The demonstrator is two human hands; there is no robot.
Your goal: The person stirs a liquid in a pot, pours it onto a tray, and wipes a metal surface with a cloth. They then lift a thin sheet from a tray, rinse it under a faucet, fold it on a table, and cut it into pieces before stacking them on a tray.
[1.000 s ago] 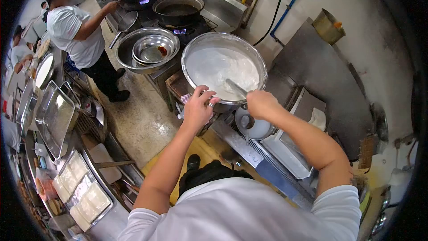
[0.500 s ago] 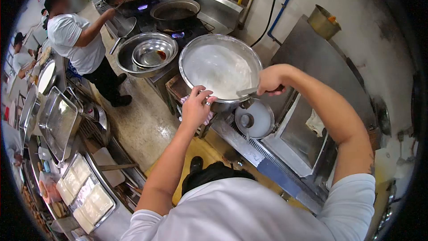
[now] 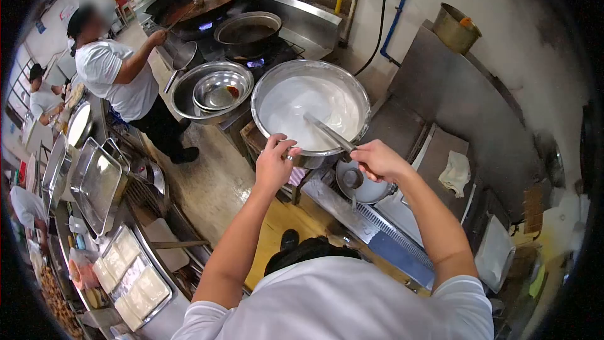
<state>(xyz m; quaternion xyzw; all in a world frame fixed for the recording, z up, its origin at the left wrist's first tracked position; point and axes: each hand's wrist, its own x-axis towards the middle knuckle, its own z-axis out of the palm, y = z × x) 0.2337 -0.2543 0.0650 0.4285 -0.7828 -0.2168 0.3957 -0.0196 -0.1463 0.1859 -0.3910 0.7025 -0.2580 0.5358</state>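
Note:
A large metal bowl [image 3: 259, 127] of white, creamy liquid [image 3: 283, 107] stands in front of me. My left hand [image 3: 275, 162] grips its near rim, the fingertips over the edge. My right hand [image 3: 379, 160], just outside the rim on the right, is closed round the handle of a long metal utensil [image 3: 330, 131]. The utensil slants over the rim and its far end dips into the liquid, so I cannot see the shape of its head. A striped cloth [image 3: 297, 176] shows under the bowl, close to my left wrist.
Stacked metal bowls [image 3: 214, 91] stand to the left. Behind them are a wok [image 3: 195, 6] and a pan [image 3: 248, 31] by lit burners. A co-worker [image 3: 116, 75] works at the wok. A lidded pot [image 3: 365, 179] is at lower right. Trays [image 3: 97, 186] line the left counter.
My right hand has swung down and nearer to me from the bowl's right rim. The utensil now points up and left into the liquid. My left hand stays at the near rim.

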